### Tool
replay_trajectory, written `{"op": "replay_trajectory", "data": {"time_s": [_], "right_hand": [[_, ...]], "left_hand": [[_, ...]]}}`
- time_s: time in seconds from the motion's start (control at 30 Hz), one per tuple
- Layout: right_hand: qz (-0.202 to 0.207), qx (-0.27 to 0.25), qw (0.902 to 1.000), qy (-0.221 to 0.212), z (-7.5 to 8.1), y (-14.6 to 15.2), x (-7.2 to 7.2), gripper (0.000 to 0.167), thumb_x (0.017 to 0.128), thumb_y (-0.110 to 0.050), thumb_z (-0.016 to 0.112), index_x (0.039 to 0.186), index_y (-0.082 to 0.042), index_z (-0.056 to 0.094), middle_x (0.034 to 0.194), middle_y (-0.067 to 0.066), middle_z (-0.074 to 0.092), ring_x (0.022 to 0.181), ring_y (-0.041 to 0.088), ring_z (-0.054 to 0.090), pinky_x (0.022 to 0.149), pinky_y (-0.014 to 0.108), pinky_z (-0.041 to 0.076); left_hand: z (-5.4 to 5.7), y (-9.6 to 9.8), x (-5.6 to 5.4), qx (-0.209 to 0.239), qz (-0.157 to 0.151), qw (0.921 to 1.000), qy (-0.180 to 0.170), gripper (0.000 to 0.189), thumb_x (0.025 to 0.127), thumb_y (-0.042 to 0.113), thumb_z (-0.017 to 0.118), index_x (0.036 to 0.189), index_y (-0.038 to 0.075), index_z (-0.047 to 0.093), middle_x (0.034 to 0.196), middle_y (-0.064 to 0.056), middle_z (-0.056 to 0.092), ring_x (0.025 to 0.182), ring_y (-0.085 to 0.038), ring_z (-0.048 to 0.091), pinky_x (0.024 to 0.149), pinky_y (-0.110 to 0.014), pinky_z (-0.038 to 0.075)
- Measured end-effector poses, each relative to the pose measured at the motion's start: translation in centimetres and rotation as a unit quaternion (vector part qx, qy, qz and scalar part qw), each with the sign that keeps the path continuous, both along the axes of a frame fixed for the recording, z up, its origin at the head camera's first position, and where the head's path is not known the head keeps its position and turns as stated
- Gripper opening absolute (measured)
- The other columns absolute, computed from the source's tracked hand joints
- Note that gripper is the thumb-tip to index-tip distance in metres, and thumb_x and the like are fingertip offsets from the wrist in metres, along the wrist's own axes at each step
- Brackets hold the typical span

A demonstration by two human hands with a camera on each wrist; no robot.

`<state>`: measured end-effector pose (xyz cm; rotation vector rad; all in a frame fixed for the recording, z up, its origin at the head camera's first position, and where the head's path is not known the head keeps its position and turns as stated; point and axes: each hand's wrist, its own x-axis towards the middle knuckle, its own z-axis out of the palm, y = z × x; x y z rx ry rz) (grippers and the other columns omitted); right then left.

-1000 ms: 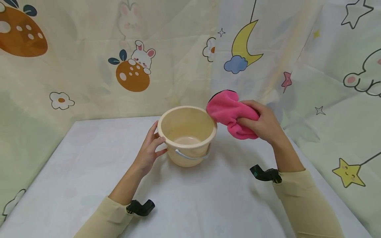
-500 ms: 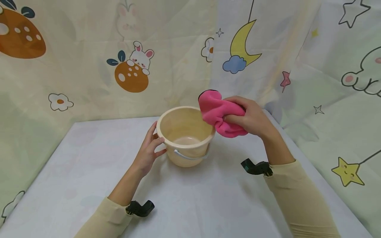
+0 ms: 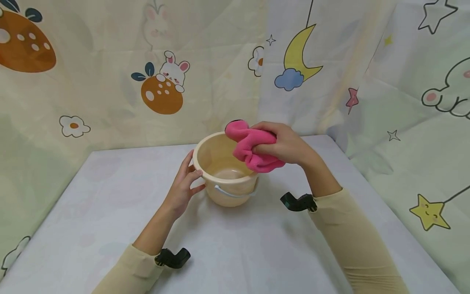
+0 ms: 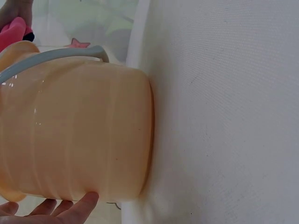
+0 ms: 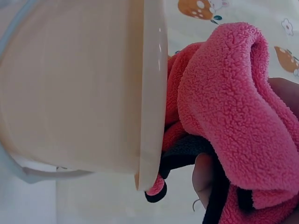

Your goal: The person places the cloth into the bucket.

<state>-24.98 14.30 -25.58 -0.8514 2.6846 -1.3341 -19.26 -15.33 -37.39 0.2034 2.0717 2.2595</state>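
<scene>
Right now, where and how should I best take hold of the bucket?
I'd grip the bucket by its rim, from the left, where your left hand touches it: the bucket seems upright, its rim juts outward, the handle hangs down, and the pink cloth crowds the right.

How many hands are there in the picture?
2. The left hand touches the side of the bucket; the right hand grips the pink cloth by the bucket's opening. Some fingers are hidden.
</scene>
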Motion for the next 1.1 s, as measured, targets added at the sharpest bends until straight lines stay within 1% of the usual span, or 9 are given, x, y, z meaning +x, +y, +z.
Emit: {"op": "replay_trajectory", "data": {"time_s": [0.1, 0.23, 0.4, 0.53, 0.67, 0.8, 0.93, 1.1], "right_hand": [[0.005, 0.008, 0.9999, -0.007, 0.0, -0.8, -0.2, 0.044, 0.084, -0.021, 0.078, 0.127, -0.021, 0.068, 0.116, 0.002, 0.066, 0.105, 0.025, 0.061, 0.078, 0.039, 0.059], [0.017, 0.026, 0.9994, -0.012, -0.2, -1.9, -0.6, 0.042, 0.084, -0.023, 0.076, 0.126, -0.021, 0.068, 0.116, 0.003, 0.066, 0.105, 0.025, 0.062, 0.079, 0.039, 0.059], [0.035, 0.069, 0.9968, -0.018, -0.8, -3.4, -1.2, 0.045, 0.084, -0.026, 0.075, 0.128, -0.019, 0.067, 0.118, 0.003, 0.066, 0.108, 0.024, 0.061, 0.081, 0.038, 0.059], [0.033, 0.097, 0.9945, -0.022, -1.4, -4.4, -1.5, 0.047, 0.085, -0.028, 0.076, 0.13, -0.019, 0.066, 0.121, 0.003, 0.067, 0.111, 0.023, 0.061, 0.084, 0.038, 0.06], [0.027, 0.097, 0.9947, -0.016, -1.5, -5.4, -1.6, 0.048, 0.086, -0.028, 0.077, 0.131, -0.019, 0.066, 0.122, 0.003, 0.067, 0.111, 0.023, 0.061, 0.086, 0.038, 0.06], [0.026, 0.098, 0.9947, -0.016, -1.7, -6.1, -1.6, 0.052, 0.086, -0.028, 0.078, 0.136, -0.02, 0.065, 0.125, 0.002, 0.067, 0.113, 0.022, 0.061, 0.089, 0.038, 0.059], [0.024, 0.104, 0.9941, -0.02, -2.2, -6.5, -1.7, 0.057, 0.087, -0.027, 0.078, 0.141, -0.02, 0.062, 0.13, 0.002, 0.065, 0.116, 0.022, 0.059, 0.091, 0.039, 0.058], [0.025, 0.102, 0.9943, -0.021, -2.8, -6.6, -1.9, 0.057, 0.087, -0.027, 0.078, 0.141, -0.023, 0.061, 0.133, 0.002, 0.063, 0.119, 0.022, 0.058, 0.093, 0.04, 0.058]], "left_hand": [[-0.1, 0.0, 0.0, 0.0, 0.001, 1.0, -0.001, 0.074, 0.1, 0.022, 0.047, 0.166, 0.036, 0.015, 0.16, -0.017, 0.03, 0.147, -0.036, 0.032, 0.116, -0.066, 0.037], [0.0, -0.1, 0.0, -0.002, 0.002, 1.0, -0.001, 0.073, 0.101, 0.023, 0.046, 0.166, 0.036, 0.015, 0.16, -0.017, 0.029, 0.147, -0.037, 0.032, 0.116, -0.065, 0.037], [0.0, 0.0, 0.1, -0.01, 0.004, 0.9999, -0.002, 0.072, 0.101, 0.026, 0.046, 0.166, 0.037, 0.015, 0.163, -0.013, 0.028, 0.149, -0.034, 0.031, 0.116, -0.065, 0.038], [0.0, 0.0, 0.1, -0.019, 0.005, 0.9998, -0.001, 0.072, 0.102, 0.027, 0.047, 0.166, 0.037, 0.015, 0.164, -0.01, 0.027, 0.15, -0.032, 0.031, 0.115, -0.065, 0.039], [0.1, 0.0, 0.1, -0.019, 0.007, 0.9998, -0.002, 0.072, 0.102, 0.027, 0.046, 0.166, 0.037, 0.015, 0.163, -0.011, 0.028, 0.15, -0.033, 0.032, 0.115, -0.064, 0.04], [0.2, 0.0, 0.1, -0.017, 0.004, 0.9998, -0.004, 0.072, 0.102, 0.027, 0.046, 0.166, 0.036, 0.015, 0.163, -0.012, 0.028, 0.149, -0.032, 0.033, 0.115, -0.064, 0.039], [0.2, 0.0, 0.1, -0.014, -0.001, 0.9999, -0.003, 0.072, 0.102, 0.027, 0.046, 0.166, 0.037, 0.015, 0.164, -0.011, 0.027, 0.149, -0.031, 0.033, 0.116, -0.064, 0.038], [0.2, -0.1, 0.1, -0.012, -0.001, 0.9999, -0.005, 0.072, 0.102, 0.026, 0.046, 0.166, 0.037, 0.015, 0.164, -0.011, 0.027, 0.149, -0.031, 0.033, 0.116, -0.064, 0.038]]}}
